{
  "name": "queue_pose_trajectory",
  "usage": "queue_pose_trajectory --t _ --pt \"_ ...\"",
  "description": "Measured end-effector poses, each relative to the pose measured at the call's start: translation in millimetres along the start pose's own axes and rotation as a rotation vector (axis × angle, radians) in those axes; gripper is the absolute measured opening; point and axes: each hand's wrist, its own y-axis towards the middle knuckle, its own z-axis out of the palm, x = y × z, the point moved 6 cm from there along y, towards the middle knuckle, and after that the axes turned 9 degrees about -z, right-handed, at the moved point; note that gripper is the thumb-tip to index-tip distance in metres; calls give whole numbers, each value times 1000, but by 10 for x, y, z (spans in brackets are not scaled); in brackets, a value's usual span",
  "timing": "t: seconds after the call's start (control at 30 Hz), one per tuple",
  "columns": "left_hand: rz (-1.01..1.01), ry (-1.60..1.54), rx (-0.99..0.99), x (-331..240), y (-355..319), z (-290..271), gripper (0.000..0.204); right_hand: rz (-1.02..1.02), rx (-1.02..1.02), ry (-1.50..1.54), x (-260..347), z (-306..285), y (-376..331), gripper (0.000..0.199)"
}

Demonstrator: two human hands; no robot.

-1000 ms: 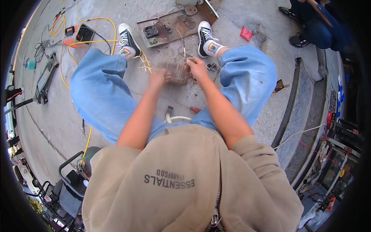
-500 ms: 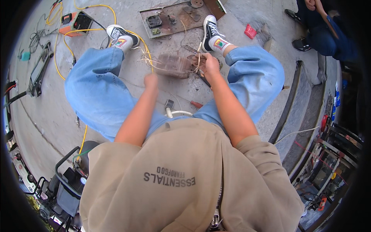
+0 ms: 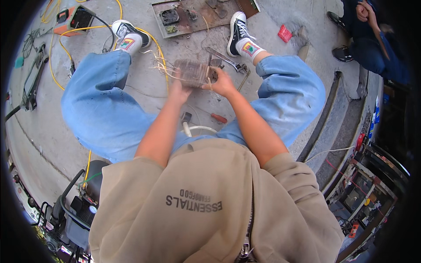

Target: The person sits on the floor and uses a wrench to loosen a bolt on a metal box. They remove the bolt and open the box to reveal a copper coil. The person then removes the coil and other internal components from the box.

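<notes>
Between my knees, close to the concrete floor, is a brown ribbed block that looks like a wire-wound transformer (image 3: 191,72). Pale wire leads (image 3: 161,62) spread from its left end. My left hand (image 3: 179,90) is closed on its near left side, fingers partly hidden and slightly blurred. At the right end my right hand (image 3: 222,83) grips it, with a short pale lead by the fingers. A metal wrench-like tool (image 3: 232,62) lies beyond my right hand. Nearer me rests a screwdriver with a red handle (image 3: 219,118).
A rusty metal panel (image 3: 188,30) with a fan lies ahead. An orange machine (image 3: 72,21) and yellow hose (image 3: 56,79) are at left. A red packet (image 3: 284,33) lies ahead right, near another person's shoe (image 3: 342,53). A concrete ledge (image 3: 326,118) runs along the right.
Both hands have come onto the transformer: my left hand moved right to its near side, my right hand closed on its end. The dark-handled tool by my right hand no longer shows there.
</notes>
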Motion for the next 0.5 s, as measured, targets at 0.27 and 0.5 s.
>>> queue_pose_trajectory --t 0.27,0.5 --pt "-70 -124 63 -8 -80 109 77 -208 -45 -192 333 -10 6 90" --pt "-172 -151 132 -64 -131 119 62 -213 -8 -135 461 10 24 93"
